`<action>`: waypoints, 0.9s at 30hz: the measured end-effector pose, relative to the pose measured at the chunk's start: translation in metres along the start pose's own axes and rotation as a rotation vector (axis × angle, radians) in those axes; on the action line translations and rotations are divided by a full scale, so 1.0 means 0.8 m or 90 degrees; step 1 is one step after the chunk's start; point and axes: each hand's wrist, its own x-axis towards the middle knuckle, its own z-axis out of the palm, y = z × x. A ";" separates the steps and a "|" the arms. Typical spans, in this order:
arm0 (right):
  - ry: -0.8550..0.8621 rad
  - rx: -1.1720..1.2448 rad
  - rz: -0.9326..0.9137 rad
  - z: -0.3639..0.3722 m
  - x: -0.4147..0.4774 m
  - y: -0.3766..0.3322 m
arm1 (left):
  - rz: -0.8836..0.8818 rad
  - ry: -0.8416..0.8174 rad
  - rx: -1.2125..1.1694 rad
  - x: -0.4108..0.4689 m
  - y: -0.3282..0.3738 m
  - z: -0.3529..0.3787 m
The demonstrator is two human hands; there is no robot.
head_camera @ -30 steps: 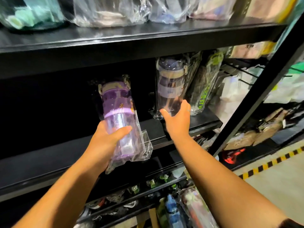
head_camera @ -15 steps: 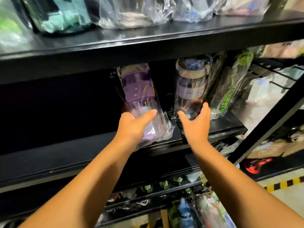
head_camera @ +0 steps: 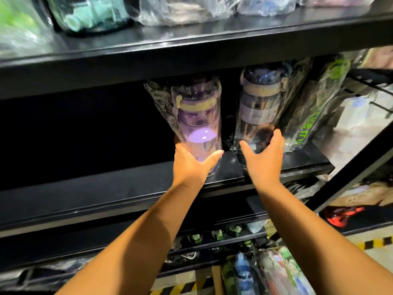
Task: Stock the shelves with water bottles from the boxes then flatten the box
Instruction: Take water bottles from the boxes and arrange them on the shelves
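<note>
The purple water bottle [head_camera: 197, 124], sealed in a clear wrap, stands nearly upright at the front of the middle shelf [head_camera: 106, 188]. The left hand [head_camera: 192, 165] grips its base, with the thumb curled round the right side and the fingers round the left. The hand hides whether the base touches the board.

Just right of that grip, across a narrow dark gap, stands a second wrapped bottle [head_camera: 261, 103] with cream bands. The right hand [head_camera: 263, 160] is spread open and holds nothing, its straight fingers lying against the bottle's lower wrap. Beyond it leans a bottle with green lettering [head_camera: 308, 116].

Left of the grip the shelf runs bare and dark. Above the grip the bottle's cap sits close under the upper shelf [head_camera: 191, 50], which carries bagged goods. Below the grip a lower tier holds more packed bottles [head_camera: 244, 271]. A black upright [head_camera: 350, 167] slants at far right, with a striped floor line [head_camera: 378, 241] past it.
</note>
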 end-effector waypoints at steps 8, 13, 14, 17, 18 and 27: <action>-0.008 0.009 0.001 0.000 0.000 -0.001 | 0.024 0.021 0.094 -0.005 -0.017 0.001; -0.001 0.000 -0.001 -0.001 -0.001 -0.002 | -0.059 -0.011 0.208 0.020 0.007 0.022; 0.000 -0.002 0.000 0.000 -0.001 -0.001 | -0.065 -0.029 0.228 0.026 0.011 0.025; 0.010 -0.023 -0.006 0.001 -0.001 -0.002 | -0.065 -0.093 0.312 0.035 0.019 0.029; 0.014 -0.030 -0.008 0.001 0.000 -0.002 | -0.066 -0.105 0.325 0.037 0.022 0.029; 0.020 -0.047 -0.003 0.003 -0.002 -0.005 | -0.078 -0.090 0.316 0.035 0.018 0.027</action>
